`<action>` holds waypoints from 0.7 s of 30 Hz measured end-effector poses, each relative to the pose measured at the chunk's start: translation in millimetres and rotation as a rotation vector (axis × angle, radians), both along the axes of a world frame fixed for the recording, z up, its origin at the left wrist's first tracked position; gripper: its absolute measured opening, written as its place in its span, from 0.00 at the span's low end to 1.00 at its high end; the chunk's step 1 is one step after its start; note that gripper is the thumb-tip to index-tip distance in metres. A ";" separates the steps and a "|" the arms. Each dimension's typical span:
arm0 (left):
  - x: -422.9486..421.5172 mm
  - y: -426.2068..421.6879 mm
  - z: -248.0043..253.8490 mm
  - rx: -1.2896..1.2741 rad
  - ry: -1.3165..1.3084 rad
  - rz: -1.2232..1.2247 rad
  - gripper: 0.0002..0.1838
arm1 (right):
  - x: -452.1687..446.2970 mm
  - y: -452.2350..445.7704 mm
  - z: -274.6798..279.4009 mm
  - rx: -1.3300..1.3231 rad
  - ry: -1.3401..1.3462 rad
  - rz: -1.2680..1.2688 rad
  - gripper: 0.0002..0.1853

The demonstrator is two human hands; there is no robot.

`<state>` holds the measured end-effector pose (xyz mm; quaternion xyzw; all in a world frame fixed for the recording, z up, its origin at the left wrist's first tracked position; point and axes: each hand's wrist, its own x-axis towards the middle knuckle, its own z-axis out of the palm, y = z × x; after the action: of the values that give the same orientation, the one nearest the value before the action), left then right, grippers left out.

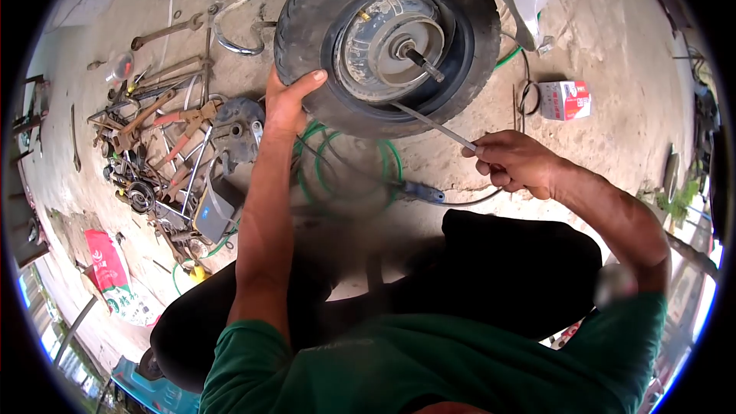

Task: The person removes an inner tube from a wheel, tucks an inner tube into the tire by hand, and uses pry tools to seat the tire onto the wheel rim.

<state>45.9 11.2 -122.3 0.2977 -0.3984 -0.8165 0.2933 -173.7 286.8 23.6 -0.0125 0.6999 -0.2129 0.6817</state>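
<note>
A black rubber tire (307,38) sits around a dusty metal hub wheel (368,54) whose threaded axle (423,64) sticks out toward me. My left hand (289,98) grips the tire's lower left side, thumb on the sidewall and the other fingers hidden behind it. In my right hand (515,161) is a flat metal tire lever (438,129), held near its lower end with the fingers closed around it. The lever's far tip reaches between the tire bead and the rim at the wheel's bottom. A dark gap shows between bead and rim on the right.
Piled tools (165,146) lie on the floor at left, with a wrench (167,31) above them. A green hose (389,157) coils below the tire. At right stands a red and white box (566,100). A red bag (107,261) lies at lower left.
</note>
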 end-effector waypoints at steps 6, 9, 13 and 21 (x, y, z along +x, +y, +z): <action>-6.8 -2.9 1.0 -0.056 0.018 -0.058 0.39 | 21.2 37.2 -32.6 -0.144 -0.015 -0.057 0.15; -7.3 -1.1 6.4 -0.068 0.011 -0.070 0.39 | 35.9 60.8 -56.6 -0.273 -0.053 -0.130 0.15; -10.3 -1.8 8.4 -0.061 0.030 -0.096 0.38 | 54.4 74.2 -80.4 -0.320 -0.027 -0.198 0.15; -11.9 -4.6 6.3 -0.106 0.000 -0.120 0.36 | 78.8 100.6 -127.4 -0.458 0.255 -0.086 0.17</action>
<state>34.1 6.6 -116.0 0.2574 -0.4583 -0.8103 0.2591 -94.9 387.3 -103.8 -0.1636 0.7135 -0.3914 0.5577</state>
